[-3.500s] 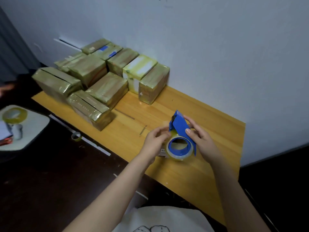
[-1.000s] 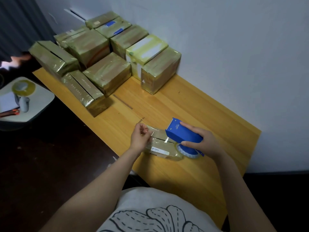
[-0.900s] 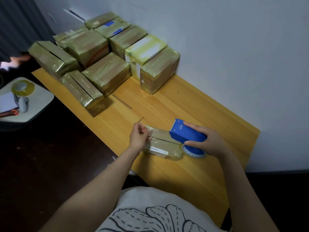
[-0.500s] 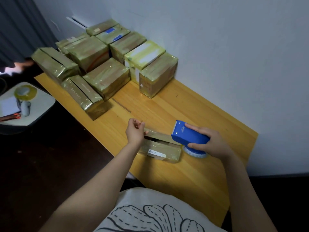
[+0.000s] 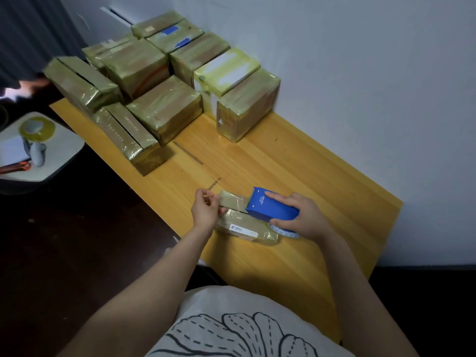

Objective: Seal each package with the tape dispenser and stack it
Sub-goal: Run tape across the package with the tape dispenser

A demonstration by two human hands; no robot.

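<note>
Small package (image 5: pixel 247 224) lies on the desk (image 5: pixel 322 189), near edge. Right hand (image 5: pixel 302 215) grips the blue tape dispenser (image 5: pixel 270 207) on the package's right part, fingers curled round its body. Left hand (image 5: pixel 204 211) pinches the package's left end, fingers curled. Taped packages (image 5: pixel 164 109) stacked far left by the wall.

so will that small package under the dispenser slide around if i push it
Likely slippery: the package has a glossy wrap, and the left hand steadies it. Probably won't tip or roll, as it lies flat and low. Perhaps light, being small and thin.
</note>
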